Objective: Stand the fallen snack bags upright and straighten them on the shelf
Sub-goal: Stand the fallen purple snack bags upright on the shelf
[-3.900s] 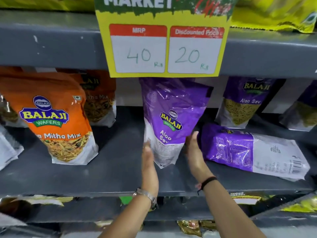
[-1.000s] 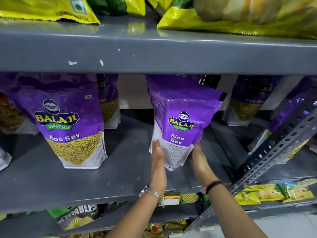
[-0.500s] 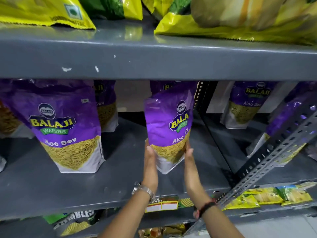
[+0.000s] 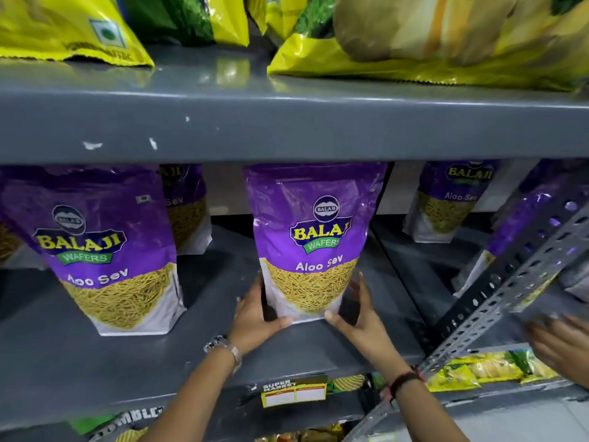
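Observation:
A purple Aloo Sev bag (image 4: 312, 240) stands upright, front label facing me, on the grey middle shelf (image 4: 197, 362). My left hand (image 4: 255, 317) grips its lower left corner, thumb along the bottom edge. My right hand (image 4: 360, 317) holds its lower right corner the same way. A second upright Aloo Sev bag (image 4: 102, 250) stands to the left, with another one (image 4: 188, 212) behind it. More purple bags (image 4: 446, 202) stand at the back right.
A slotted metal upright (image 4: 510, 291) leans diagonally across the right side. Another person's hand (image 4: 561, 342), blurred, shows at the right edge. Yellow and green bags (image 4: 430, 39) lie on the shelf above. A price tag (image 4: 293, 393) hangs below the shelf lip.
The bag I hold has turned from edge-on and tilted to squarely front-facing and upright on the shelf. My hands dropped to its bottom corners. Another person's hand appeared at the right.

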